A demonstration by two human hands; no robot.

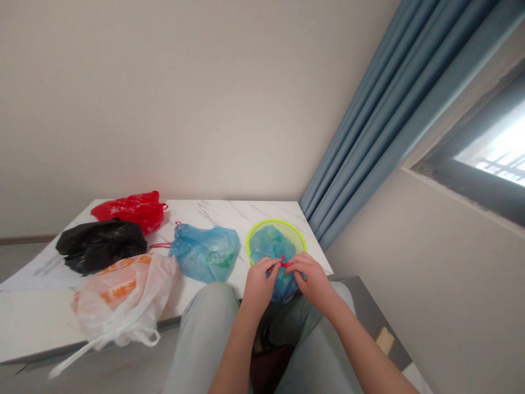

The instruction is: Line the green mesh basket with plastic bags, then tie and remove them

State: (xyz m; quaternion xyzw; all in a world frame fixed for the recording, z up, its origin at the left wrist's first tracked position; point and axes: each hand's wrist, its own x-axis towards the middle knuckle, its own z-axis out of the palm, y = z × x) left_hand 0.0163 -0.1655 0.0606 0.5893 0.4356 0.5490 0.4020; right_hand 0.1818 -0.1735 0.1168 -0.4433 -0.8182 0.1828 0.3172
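Left hand [258, 287]: my fingertips are pressed together, pinching a red cord [286, 265].

Right hand [314, 279]: my fingers curl in from the other side and pinch the same cord, just beside my left fingertips.

Blue bag [271, 244]: it sits right under and ahead of my hands, lying in the basket and bunching down over the near rim toward my lap.

Green basket [296, 231]: round and mesh-sided, just ahead of my hands, near the table's edge.

Left of my hands: a second blue bag [205, 253] lies on the marble table [262, 212], with a red bag [131, 210], a black bag [100, 246] and a white bag with orange print [123, 303] farther left.

Below my hands: my knees in pale grey trousers [205, 328].
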